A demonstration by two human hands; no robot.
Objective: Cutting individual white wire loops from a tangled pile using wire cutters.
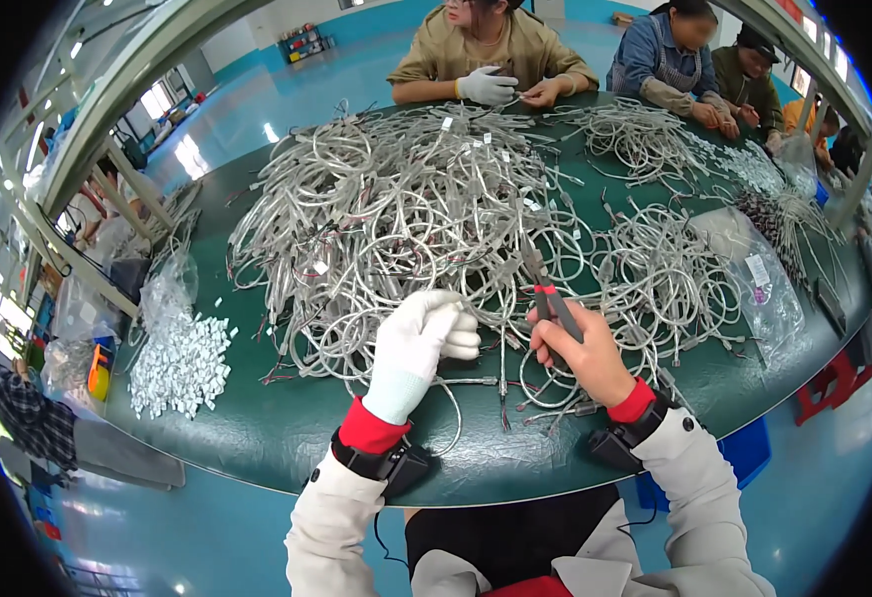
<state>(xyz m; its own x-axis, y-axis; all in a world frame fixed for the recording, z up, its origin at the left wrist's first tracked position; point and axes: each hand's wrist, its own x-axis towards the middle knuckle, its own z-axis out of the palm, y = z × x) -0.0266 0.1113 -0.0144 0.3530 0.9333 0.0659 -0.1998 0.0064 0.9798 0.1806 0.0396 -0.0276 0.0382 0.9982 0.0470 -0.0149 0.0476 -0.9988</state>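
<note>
In a white glove, my left hand (419, 338) is closed with curled fingers at the near edge of a big heap of clear-jacketed cables (386, 214). What its fingers hold, if anything, is hidden. My bare right hand (587, 350) grips a pair of pliers (553, 300) with dark handles and red near the jaws. The jaws point away from me, over the cables and apart from my left hand. Just below the left hand, a loose cable (471, 381) lies on the green table (356, 438), its thin wire ends toward the right hand.
Small white pieces (182, 368) are piled at left beside an orange-yellow tool (99, 370). A smaller cable heap (670, 269) and a clear plastic bag (759, 289) lie at right. Across the table, a co-worker's gloved hand (487, 87) is near the heap. A blue bin (744, 453) stands below the edge.
</note>
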